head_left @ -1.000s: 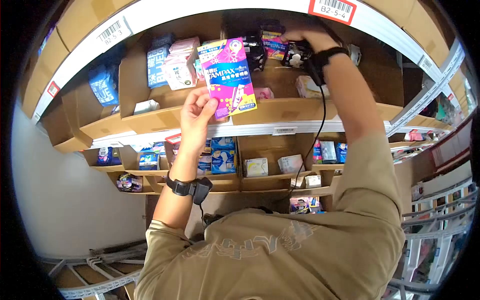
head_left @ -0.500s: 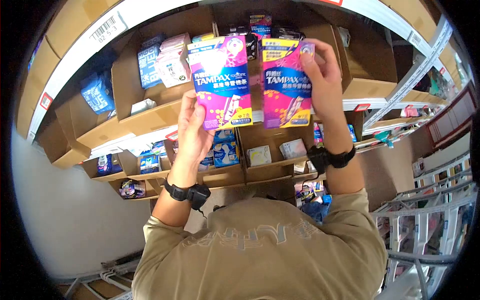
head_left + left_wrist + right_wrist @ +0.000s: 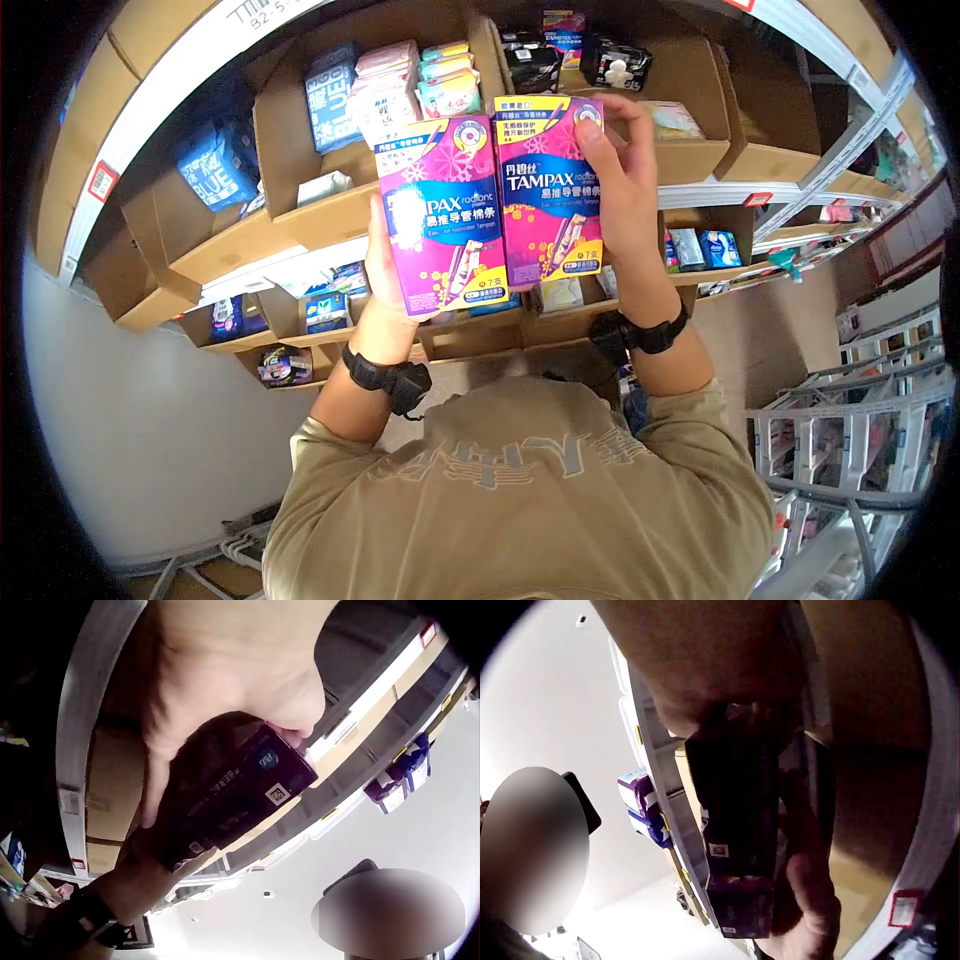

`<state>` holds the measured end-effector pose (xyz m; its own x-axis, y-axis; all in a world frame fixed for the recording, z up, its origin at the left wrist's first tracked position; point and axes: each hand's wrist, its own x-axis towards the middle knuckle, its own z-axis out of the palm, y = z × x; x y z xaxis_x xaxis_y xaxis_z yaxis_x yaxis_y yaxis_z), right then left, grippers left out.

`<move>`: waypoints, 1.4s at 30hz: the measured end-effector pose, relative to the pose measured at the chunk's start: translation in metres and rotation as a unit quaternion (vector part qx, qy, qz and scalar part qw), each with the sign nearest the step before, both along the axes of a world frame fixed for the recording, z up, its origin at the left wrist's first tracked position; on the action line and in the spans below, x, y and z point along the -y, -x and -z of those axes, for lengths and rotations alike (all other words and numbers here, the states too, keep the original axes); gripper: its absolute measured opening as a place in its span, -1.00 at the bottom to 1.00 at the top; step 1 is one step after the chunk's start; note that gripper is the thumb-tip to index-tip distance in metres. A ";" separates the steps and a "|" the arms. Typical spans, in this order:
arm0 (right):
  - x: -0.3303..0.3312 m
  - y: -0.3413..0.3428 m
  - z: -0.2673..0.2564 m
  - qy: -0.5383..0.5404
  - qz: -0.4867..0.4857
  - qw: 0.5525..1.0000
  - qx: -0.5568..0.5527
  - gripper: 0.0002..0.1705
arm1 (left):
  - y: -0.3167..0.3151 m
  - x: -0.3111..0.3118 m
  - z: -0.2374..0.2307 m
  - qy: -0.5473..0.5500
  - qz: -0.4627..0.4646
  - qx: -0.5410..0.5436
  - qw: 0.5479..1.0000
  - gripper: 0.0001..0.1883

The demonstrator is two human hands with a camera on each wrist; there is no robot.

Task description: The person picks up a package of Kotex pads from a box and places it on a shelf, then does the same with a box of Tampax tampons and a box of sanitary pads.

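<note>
Two pink-and-blue Tampax tampon boxes are held upright side by side in the head view, their printed fronts towards me. My left hand point(image 3: 385, 270) grips the left tampon box point(image 3: 445, 220) at its lower left edge, thumb along the side and fingers hidden behind. My right hand point(image 3: 630, 185) holds the right tampon box point(image 3: 548, 200) by its upper right edge, thumb on the front. The right box stands slightly higher, its left edge right at the other box. A dark purple box end point(image 3: 262, 780) with a square code shows in the left wrist view.
Behind the boxes, cardboard shelf bins point(image 3: 330, 215) hold blue packs point(image 3: 333, 100), pink packs point(image 3: 385, 85), black packs point(image 3: 620, 62) and another Tampax box point(image 3: 565, 40). A lower shelf carries more packs, including a blue one point(image 3: 720, 250). Metal racks point(image 3: 850, 430) stand at the right.
My right hand has come from the upper bin with a second tampon box. It has moved left, bringing that box up against the one in my left hand, which is slightly lower now.
</note>
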<state>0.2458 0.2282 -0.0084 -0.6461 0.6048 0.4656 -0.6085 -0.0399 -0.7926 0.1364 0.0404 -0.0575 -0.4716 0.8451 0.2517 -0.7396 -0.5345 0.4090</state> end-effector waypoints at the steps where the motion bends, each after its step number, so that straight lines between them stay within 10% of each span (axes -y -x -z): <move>1: 0.004 0.005 0.002 0.006 0.014 1.000 0.003 -0.67 | -0.008 0.003 -0.013 0.011 0.033 -0.026 0.999 -0.18; 15: 0.010 0.011 -0.005 -0.144 0.081 0.983 0.078 -0.62 | 0.025 0.006 0.004 -0.050 0.043 0.044 0.997 -0.17; 22: 0.022 -0.039 -0.001 -0.149 -0.143 0.975 0.086 -0.07 | 0.030 0.005 0.001 -0.002 -0.051 0.012 0.999 -0.17; 38: 0.019 -0.052 0.010 -0.185 -0.107 0.976 0.052 -0.07 | 0.023 0.000 0.001 0.062 -0.128 -0.027 0.989 -0.16; 42: 0.031 -0.048 0.009 -0.281 0.032 0.950 0.128 -0.04 | 0.015 0.001 -0.008 -0.068 0.007 -0.045 0.997 -0.21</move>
<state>0.2939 0.1971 -0.0177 -0.7520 0.3489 0.5592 -0.3791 0.4651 -0.8000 0.1213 0.0389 -0.0491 -0.4301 0.8067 0.4052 -0.7113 -0.5792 0.3981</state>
